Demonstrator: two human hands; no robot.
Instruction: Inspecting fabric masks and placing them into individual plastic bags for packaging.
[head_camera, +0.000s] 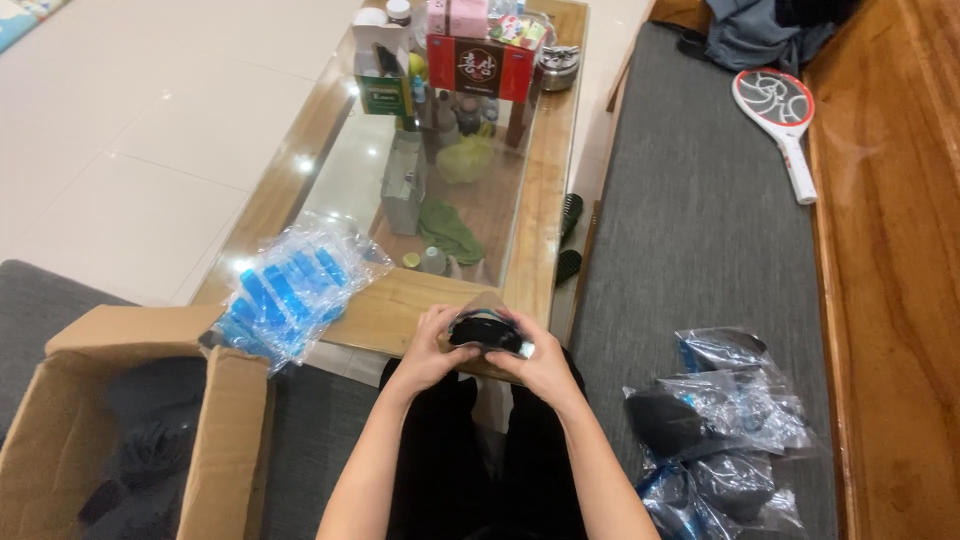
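Both hands met over the person's lap, just off the near edge of the glass-topped coffee table (545, 200). The left hand (428, 350) and the right hand (535, 365) were each closed around one end of a small dark item in a clear plastic bag (487, 328), gripping it between them; it was possibly a folded dark fabric piece, though the wrapping and fingers hid too much to be sure. On the table's near left corner lay a stack of clear bags with blue contents (285, 290). An open cardboard box (225, 440) stood beyond the left arm, with dark items inside. On the grey cushion (700, 230) by the right arm sat a pile of bagged dark items (720, 430). A racket-shaped swatter (780, 115) lay at the cushion's far right edge. Boxes and bottles crowded the table's far end.
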